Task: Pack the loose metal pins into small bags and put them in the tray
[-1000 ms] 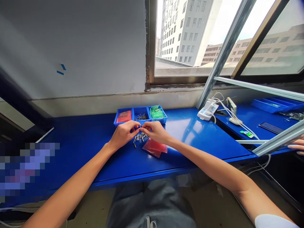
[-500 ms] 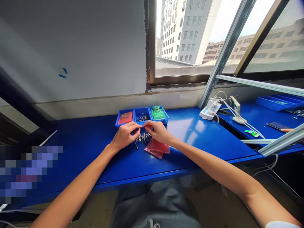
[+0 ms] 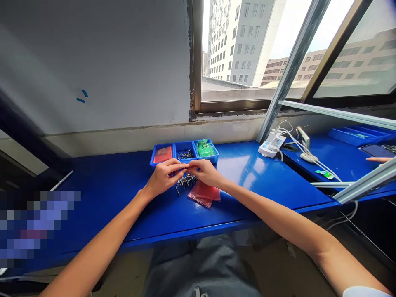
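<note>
Nearest the camera lay the person's grey-clad lap, below the front edge of the blue worktop (image 3: 123,194). Both forearms stretched forward over that worktop and met near its middle. The left hand (image 3: 162,178) and the right hand (image 3: 206,172) were together, fingertips touching above a small pile of metal pins (image 3: 185,180). Whatever they pinched between them was too small to make out, so I cannot tell if the fingers were closed on a pin or only on each other. The pile lay on the worktop just under the fingertips, and right beside it, under the right wrist, lay a stack of red plastic bags (image 3: 204,194).

Just behind the hands stood a blue tray (image 3: 184,145) with three compartments: red bags in the left one, loose pins in the middle, green bags in the right.

Farther right, a white device (image 3: 272,145) with white cables sat at the worktop's end. On the neighbouring bench, another person's fingertips (image 3: 375,159) showed near a dark phone (image 3: 375,150). The wall and window stood beyond.
</note>
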Motion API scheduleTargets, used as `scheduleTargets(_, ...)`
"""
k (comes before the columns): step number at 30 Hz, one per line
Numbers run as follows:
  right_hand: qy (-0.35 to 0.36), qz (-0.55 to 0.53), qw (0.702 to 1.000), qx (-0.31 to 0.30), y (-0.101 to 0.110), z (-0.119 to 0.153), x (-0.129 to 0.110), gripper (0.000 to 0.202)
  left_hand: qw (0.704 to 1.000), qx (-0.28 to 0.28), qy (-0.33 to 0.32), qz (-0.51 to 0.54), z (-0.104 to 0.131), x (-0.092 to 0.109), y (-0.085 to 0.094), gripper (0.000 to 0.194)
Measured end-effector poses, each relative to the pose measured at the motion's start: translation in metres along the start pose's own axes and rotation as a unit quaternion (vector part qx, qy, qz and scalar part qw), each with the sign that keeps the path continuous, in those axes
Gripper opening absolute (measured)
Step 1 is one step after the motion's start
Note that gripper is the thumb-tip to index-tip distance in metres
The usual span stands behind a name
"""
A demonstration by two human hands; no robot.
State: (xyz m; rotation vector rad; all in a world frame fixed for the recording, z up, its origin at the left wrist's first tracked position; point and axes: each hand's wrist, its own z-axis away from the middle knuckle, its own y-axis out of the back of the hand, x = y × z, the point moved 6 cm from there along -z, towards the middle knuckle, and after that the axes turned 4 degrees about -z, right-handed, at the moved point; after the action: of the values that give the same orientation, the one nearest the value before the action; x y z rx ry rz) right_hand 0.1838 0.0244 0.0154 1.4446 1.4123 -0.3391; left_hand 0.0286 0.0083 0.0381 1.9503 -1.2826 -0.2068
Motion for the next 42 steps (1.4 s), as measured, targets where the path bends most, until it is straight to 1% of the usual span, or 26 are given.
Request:
scheduleTargets(2,-0.011,-0.018,1.0,-0.005,-0.001,0.0,0.0,0.016,0.999,0.018,0.038,0.006,-0.001,-0.003,0.0,0.024)
scheduleTargets(4,-0.018,-0.027,0.999,-0.003,-0.001,0.001,-0.001,0.018,0.994,0.045,0.092,0.029,0.0,-0.009,0.0,0.026)
scheduleTargets(5,-0.018,-0.022,1.0,0.002,-0.001,0.001,-0.003,0.019,0.992,0.054,0.11,0.04,0.001,-0.012,-0.001,0.027)
scheduleTargets(6,-0.016,-0.015,1.0,0.008,-0.001,0.001,-0.004,0.019,0.991,0.056,0.113,0.044,0.002,-0.013,-0.001,0.027)
scheduleTargets(7,-0.014,-0.008,1.0,0.011,-0.002,0.001,-0.005,0.019,0.993,0.052,0.1,0.037,0.003,-0.012,-0.002,0.025)
scheduleTargets(9,-0.01,-0.003,1.0,0.012,-0.003,0.002,-0.008,0.018,0.998,0.035,0.044,-0.003,0.004,-0.008,-0.004,0.021)
scheduleTargets(12,-0.003,-0.003,1.0,0.008,-0.005,0.004,-0.01,0.019,0.998,0.027,-0.018,-0.059,0.007,-0.004,-0.004,0.022)
scheduleTargets(15,0.005,0.006,1.0,-0.004,-0.008,0.005,-0.012,0.018,0.995,0.026,-0.036,-0.086,0.008,-0.005,-0.004,0.02)
scheduleTargets(19,0.008,0.005,1.0,-0.011,-0.012,0.005,-0.01,0.016,0.99,0.004,-0.053,-0.131,0.009,-0.003,-0.01,0.019)
scheduleTargets(22,-0.004,0.017,1.0,0.025,-0.007,0.004,-0.007,0.015,0.99,0.002,-0.042,-0.135,0.008,-0.002,-0.012,0.02)
scheduleTargets(25,-0.025,0.033,0.997,0.066,0.002,0.003,-0.002,0.013,0.996,0.012,-0.011,-0.092,0.006,-0.003,-0.009,0.019)
scheduleTargets(26,-0.03,0.033,0.997,0.064,0.003,0.002,-0.001,0.013,0.997,0.01,0.0,-0.074,0.006,-0.003,-0.009,0.018)
scheduleTargets(30,-0.029,0.008,0.999,0.013,0.0,0.001,-0.001,0.016,0.999,-0.008,0.036,-0.02,0.004,-0.007,-0.007,0.017)
scheduleTargets(31,-0.028,0.005,1.0,0.01,-0.001,0.001,-0.001,0.017,0.999,-0.008,0.041,-0.015,0.004,-0.008,-0.006,0.018)
scheduleTargets(36,-0.013,0.005,0.999,0.052,0.001,0.002,-0.005,0.018,0.999,-0.003,0.041,-0.02,0.004,-0.009,-0.006,0.017)
scheduleTargets(39,0.005,0.012,0.999,0.051,0.001,0.003,-0.01,0.018,0.999,-0.003,0.04,-0.034,0.006,-0.009,-0.006,0.019)
scheduleTargets(42,0.009,0.014,0.998,0.058,0.003,0.004,-0.013,0.02,0.997,0.011,0.056,-0.058,0.006,-0.012,-0.005,0.02)
